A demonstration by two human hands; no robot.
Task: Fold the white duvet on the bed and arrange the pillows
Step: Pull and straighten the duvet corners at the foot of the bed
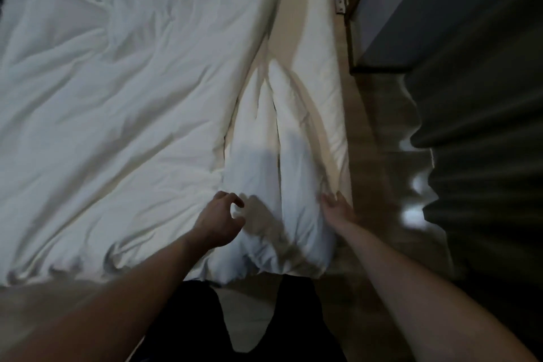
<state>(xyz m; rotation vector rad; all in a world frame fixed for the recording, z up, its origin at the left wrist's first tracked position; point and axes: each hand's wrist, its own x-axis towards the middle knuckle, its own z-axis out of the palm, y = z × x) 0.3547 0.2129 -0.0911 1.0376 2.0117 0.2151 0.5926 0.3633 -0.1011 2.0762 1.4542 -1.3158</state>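
The white duvet (117,103) lies rumpled over most of the bed. Its right edge is folded into a long thick strip (282,156) that runs along the bed's right side toward me. My left hand (219,220) is at the strip's near left edge with thumb and forefinger curled; blur hides whether they pinch the cloth. My right hand (338,209) lies with straight fingers against the strip's right side. A bare cream mattress strip (317,73) shows beside the fold. No pillow can be made out.
Wooden floor (379,173) runs along the bed's right side. Dark pleated curtains (484,156) hang at the right. A dark-framed piece of furniture (390,15) stands at the upper right. My dark-clad legs (249,317) stand at the bed's near edge.
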